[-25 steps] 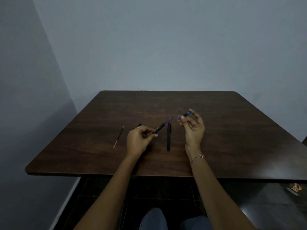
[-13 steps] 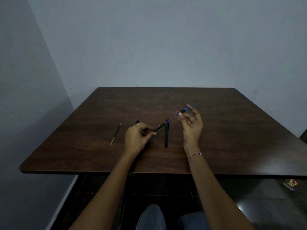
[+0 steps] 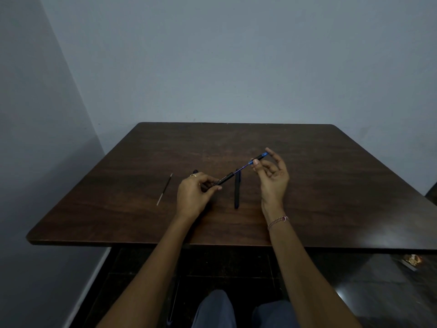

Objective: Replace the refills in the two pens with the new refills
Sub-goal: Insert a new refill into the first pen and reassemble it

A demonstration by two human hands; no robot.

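hands (image 3: 197, 192) grip pen (image 3: 225, 181) — refill (image 3: 244, 166) (blue) showing

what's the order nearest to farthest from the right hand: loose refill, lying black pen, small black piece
1. Lying black pen, just left of the right hand.
2. Small black piece, beyond the left hand.
3. Loose refill, far left.

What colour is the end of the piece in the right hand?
Blue end on a black pen piece; head view.
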